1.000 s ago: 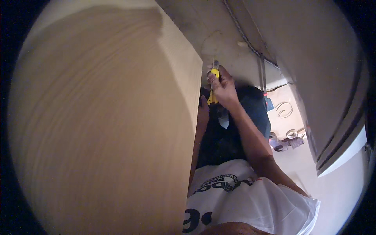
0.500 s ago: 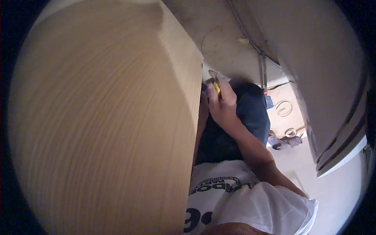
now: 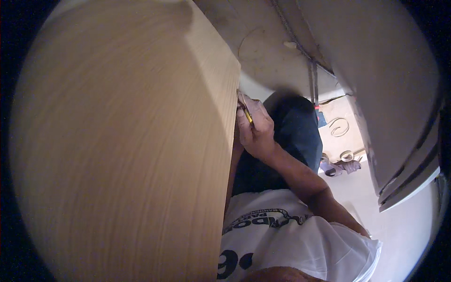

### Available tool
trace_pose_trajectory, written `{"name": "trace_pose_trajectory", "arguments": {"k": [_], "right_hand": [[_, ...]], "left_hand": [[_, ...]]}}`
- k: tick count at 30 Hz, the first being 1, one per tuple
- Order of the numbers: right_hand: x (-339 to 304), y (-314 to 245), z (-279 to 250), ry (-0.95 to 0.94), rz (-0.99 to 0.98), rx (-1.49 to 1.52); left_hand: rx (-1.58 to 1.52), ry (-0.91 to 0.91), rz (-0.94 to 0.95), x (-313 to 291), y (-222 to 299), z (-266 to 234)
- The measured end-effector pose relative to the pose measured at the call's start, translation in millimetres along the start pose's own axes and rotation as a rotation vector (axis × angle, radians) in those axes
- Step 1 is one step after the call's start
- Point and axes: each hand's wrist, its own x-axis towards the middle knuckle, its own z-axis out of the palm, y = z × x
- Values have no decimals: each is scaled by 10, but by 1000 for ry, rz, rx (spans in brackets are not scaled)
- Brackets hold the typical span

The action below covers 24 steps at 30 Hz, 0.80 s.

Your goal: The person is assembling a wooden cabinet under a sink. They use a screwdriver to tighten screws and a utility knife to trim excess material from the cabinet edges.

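A large wood-grained panel (image 3: 127, 155) fills the left half of the view, its straight edge running beside my body. My right hand (image 3: 258, 129) is closed around a slim tool with a yellow part (image 3: 248, 115), its kind unclear. The tool's far end is up against the panel's edge, where a pale, thin piece also shows by my fingers. Of my left arm (image 3: 236, 143) only a narrow strip of skin appears along the panel's edge. The panel hides the fingers of my left hand.
Right of my dark-trousered knee (image 3: 298, 122) lie a curled pale strip (image 3: 339, 127), a roll of tape (image 3: 346, 156) and a crumpled cloth-like thing (image 3: 345, 168). A long dark bar (image 3: 314, 84) stands beyond the knee. Another large panel (image 3: 376, 84) rises at the right.
My right hand with the yellow tool has moved left and slightly toward me, up to the panel's edge. The view has shifted a little.
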Motion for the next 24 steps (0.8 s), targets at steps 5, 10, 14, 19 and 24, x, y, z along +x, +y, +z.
{"name": "trace_pose_trajectory", "arguments": {"k": [5,10,14,19,24], "right_hand": [[33,-19,-77,-19,26,40],[24,-217,-62,-10,53,53],[5,-257,-107,3,-9,12],[-23,-304,-162,-26,18,32],[-58,-578,-213,-137,-39,72]], "left_hand": [[1,0,-9,-13,-25,-2],[-2,-3,-9,-24,-33,-1],[1,-7,-9,-41,-44,-5],[5,-9,-8,-76,-72,1],[6,-3,-8,-69,-80,3]]}}
